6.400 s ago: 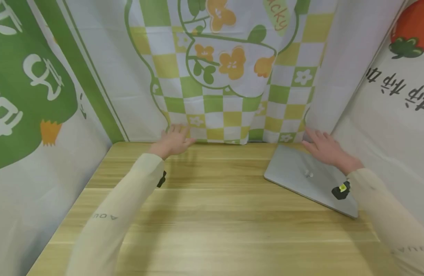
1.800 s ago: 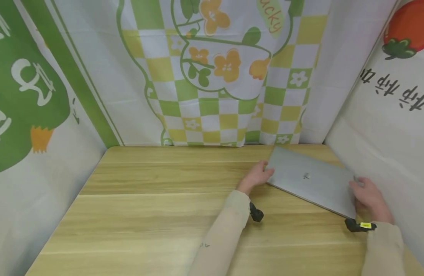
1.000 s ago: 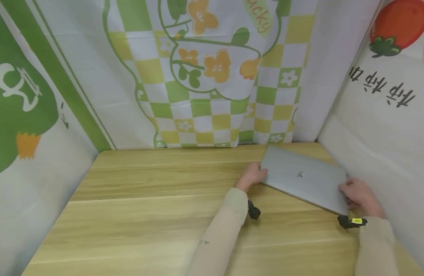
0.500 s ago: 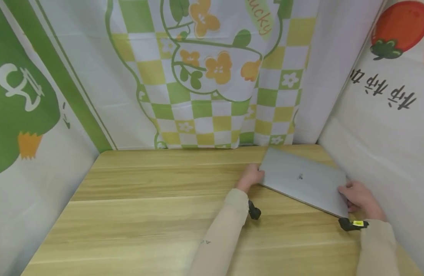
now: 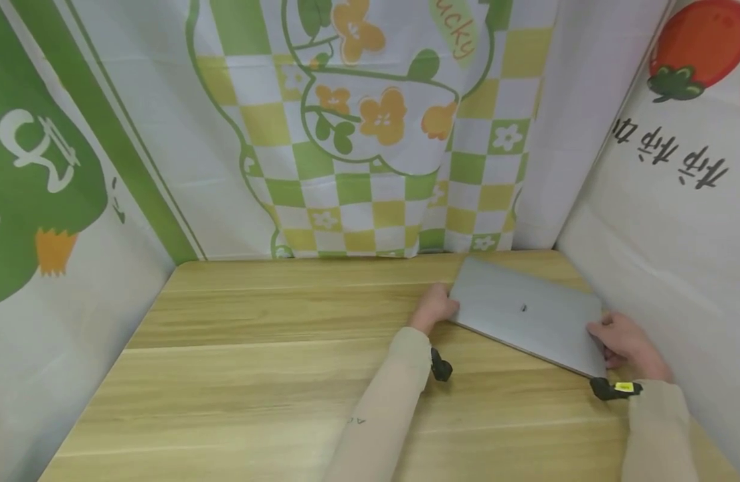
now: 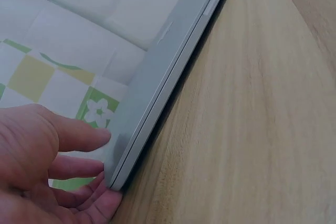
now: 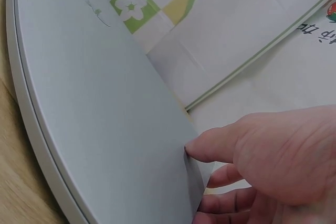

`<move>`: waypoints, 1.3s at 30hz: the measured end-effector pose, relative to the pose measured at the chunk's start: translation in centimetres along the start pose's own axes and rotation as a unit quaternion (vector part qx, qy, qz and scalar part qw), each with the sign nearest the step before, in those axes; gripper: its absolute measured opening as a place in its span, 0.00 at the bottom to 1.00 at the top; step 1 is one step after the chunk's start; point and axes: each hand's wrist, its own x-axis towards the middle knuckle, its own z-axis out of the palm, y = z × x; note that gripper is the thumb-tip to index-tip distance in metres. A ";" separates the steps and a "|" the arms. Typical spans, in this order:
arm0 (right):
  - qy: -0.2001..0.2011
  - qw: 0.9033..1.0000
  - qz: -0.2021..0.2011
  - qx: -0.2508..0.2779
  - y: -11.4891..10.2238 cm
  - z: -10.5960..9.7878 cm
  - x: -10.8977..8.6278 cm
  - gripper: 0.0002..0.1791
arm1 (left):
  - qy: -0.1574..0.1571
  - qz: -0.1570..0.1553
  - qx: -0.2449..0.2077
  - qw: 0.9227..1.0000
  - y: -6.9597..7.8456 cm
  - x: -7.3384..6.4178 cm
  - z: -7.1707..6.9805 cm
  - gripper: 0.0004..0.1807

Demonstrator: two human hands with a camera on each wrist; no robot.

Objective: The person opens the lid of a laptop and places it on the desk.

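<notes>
A closed grey laptop [image 5: 526,314] with a small dark logo lies at an angle at the back right of the wooden table [image 5: 255,381]. My left hand [image 5: 435,308] holds its left edge. In the left wrist view, the thumb of that left hand [image 6: 31,156] is over the lid side, and a fingertip reaches under the corner of the laptop [image 6: 152,87]. At the right edge, my right hand [image 5: 629,340] grips the laptop [image 7: 105,98]. The right wrist view shows the thumb of the right hand [image 7: 283,156] pressing on the lid; its other fingertips are hidden behind the edge.
A checked cloth [image 5: 370,194] with flowers hangs along the table's back edge. White printed cloth walls stand at the left [image 5: 123,281] and right [image 5: 665,234]; the right one is close to my right hand. A small black wrist camera [image 5: 441,365] sits on the left cuff.
Both hands, earlier spread out near the back edge, have come to the laptop's two sides and closed on it. Over the last second, the laptop shifts only slightly left in the view.
</notes>
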 end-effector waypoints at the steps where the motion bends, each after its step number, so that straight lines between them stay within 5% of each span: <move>1: 0.000 1.000 -0.001 -0.002 -0.1 0.0 0.0 0.26 | 0.001 -0.001 -0.001 1.000 0.0 0.0 0.0 0.08; 11: 0.005 1.000 -0.009 -0.014 0.1 0.6 0.5 0.19 | 0.005 -0.028 -0.002 1.000 -0.2 -0.1 -0.2 0.06; 32: 0.001 1.000 -0.004 0.010 0.0 1.1 0.9 0.19 | 0.011 -0.004 0.064 0.998 -0.6 -0.1 -0.3 0.05; 39: -0.001 1.000 -0.010 0.016 -0.3 1.2 1.0 0.22 | 0.003 -0.002 0.068 0.998 -0.7 -0.2 -0.5 0.20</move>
